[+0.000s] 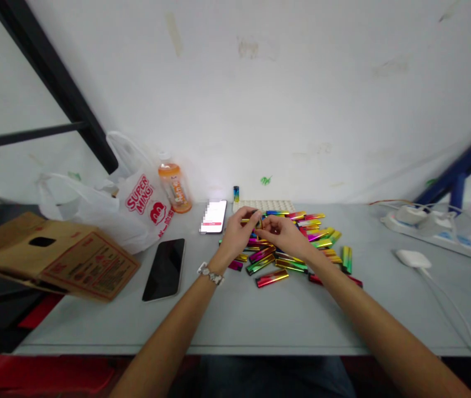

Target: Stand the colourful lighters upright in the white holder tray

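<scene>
I see the left hand (pixel 239 231) and right hand (pixel 288 236) meeting, fingertips narrowed, perhaps to steady something small; I can't tell what they grip. Metallic lighters (pixel 272 278) lie loose beneath and right of the fingers, probably for easy reach, crowding them; a pale tray (pixel 275 205) sits just beyond.

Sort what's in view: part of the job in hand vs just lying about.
Likely the job:
lighters, spread around the left hand and right hand
pale gridded tray behind them

Apparently just lying about:
carrier bag
drink bottle
cardboard box
dark-screen phone
lit phone
white charger
power strip
</scene>
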A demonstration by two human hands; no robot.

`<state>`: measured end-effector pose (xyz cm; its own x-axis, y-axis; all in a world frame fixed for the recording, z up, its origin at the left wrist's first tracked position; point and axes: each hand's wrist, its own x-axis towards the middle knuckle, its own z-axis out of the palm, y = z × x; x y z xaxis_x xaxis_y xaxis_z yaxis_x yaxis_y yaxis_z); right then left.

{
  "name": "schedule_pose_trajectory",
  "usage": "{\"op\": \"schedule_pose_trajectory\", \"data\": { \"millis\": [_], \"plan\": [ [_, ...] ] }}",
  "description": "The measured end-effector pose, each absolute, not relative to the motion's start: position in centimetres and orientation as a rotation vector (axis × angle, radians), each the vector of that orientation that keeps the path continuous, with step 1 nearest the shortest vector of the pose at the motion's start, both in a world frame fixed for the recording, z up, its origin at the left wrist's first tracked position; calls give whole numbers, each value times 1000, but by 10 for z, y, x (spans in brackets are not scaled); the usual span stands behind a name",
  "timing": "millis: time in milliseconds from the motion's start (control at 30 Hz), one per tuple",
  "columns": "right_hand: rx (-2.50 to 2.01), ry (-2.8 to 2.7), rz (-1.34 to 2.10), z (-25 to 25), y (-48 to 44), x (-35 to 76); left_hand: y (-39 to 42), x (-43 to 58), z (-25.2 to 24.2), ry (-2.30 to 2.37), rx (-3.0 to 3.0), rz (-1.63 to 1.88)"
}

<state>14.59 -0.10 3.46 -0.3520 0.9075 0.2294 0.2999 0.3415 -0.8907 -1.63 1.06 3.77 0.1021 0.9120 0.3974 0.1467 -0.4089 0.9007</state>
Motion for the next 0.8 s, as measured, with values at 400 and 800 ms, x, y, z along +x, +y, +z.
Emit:
{"op": "schedule_pose_trajectory", "data": {
  "millis": [400, 800],
  "plan": [
    [-1155, -1485, 772, 20, -17, 152, -7, 14, 22, 834, 1216, 1396],
    [-1166, -1471, 964, 4, -23, 141, -12, 16, 18, 1029, 1046, 1319]
  ]
}}
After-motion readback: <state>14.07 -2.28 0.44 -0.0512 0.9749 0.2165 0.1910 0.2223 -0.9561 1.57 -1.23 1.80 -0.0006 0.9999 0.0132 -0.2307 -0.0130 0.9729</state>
